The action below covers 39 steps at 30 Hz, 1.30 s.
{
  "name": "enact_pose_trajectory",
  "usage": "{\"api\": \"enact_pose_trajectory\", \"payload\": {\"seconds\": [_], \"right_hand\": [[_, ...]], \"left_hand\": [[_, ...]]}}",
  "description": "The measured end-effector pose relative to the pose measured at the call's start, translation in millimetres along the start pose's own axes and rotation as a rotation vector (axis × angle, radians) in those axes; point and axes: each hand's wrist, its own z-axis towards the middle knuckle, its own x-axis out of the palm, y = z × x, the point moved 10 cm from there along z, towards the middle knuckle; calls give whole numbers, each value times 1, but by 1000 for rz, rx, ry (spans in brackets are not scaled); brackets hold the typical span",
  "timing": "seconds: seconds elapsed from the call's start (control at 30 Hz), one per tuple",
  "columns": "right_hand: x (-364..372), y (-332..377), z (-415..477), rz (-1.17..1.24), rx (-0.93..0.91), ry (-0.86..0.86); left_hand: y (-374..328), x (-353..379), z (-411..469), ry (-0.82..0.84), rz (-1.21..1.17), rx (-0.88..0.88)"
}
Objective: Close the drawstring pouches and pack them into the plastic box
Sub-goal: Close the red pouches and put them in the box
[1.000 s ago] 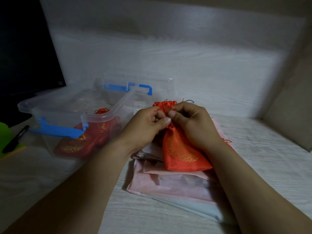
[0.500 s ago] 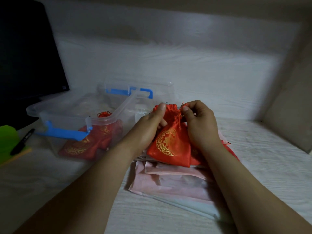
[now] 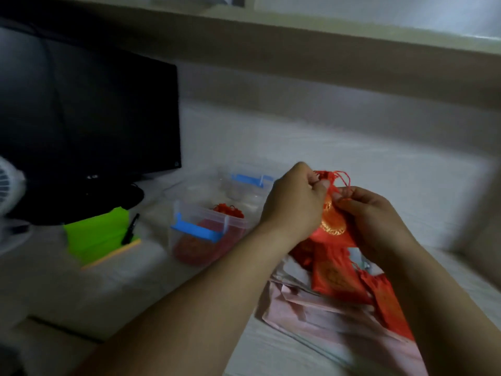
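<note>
A red drawstring pouch with a gold emblem hangs in the air between my hands. My left hand pinches its gathered neck. My right hand grips the pouch's right side and its red cords. Below them, more red pouches lie on a pink plastic bag. To the left stands the clear plastic box with blue latches, open, holding red pouches.
A dark monitor stands at the back left. A green pad with a black pen lies left of the box. A white fan shows at the left edge. The box lid lies behind the box.
The view has swung to the left and blurred. My hands have lifted the pouch off the pile and drawn its neck tighter, with the cords now sticking out at the top.
</note>
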Motion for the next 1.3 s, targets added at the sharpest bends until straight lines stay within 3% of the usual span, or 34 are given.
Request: {"api": "enact_pose_trajectory", "payload": {"seconds": [0.17, 0.27, 0.33, 0.43, 0.57, 0.83, 1.0, 1.07, 1.2, 1.3], "right_hand": [[70, 22, 45, -119, -73, -102], [110, 16, 82, -219, -60, -113], [126, 7, 98, -359, -40, -108], [120, 1, 102, -511, 20, -122], [69, 7, 82, -528, -56, -255], [-49, -22, 15, -623, 22, -400], [-89, -36, -6, -684, 117, -373], [-97, -56, -15, -683, 211, -304], [-89, -89, -28, -763, 301, -162], [-83, -90, -32, -783, 281, -139]], "left_hand": [[24, -73, 29, 46, -101, -95], [56, -122, 50, -34, 35, -193], [77, -133, 59, 1, 101, -259], [87, -137, 61, 72, 271, -260], [68, -140, 56, -15, 289, -116], [8, -65, 29, 78, 286, 90], [-18, -7, 3, 146, 270, 182], [-7, 23, -8, 200, 300, 136], [63, 82, -38, 452, 446, -174], [87, 91, -49, 461, 433, -259]]}}
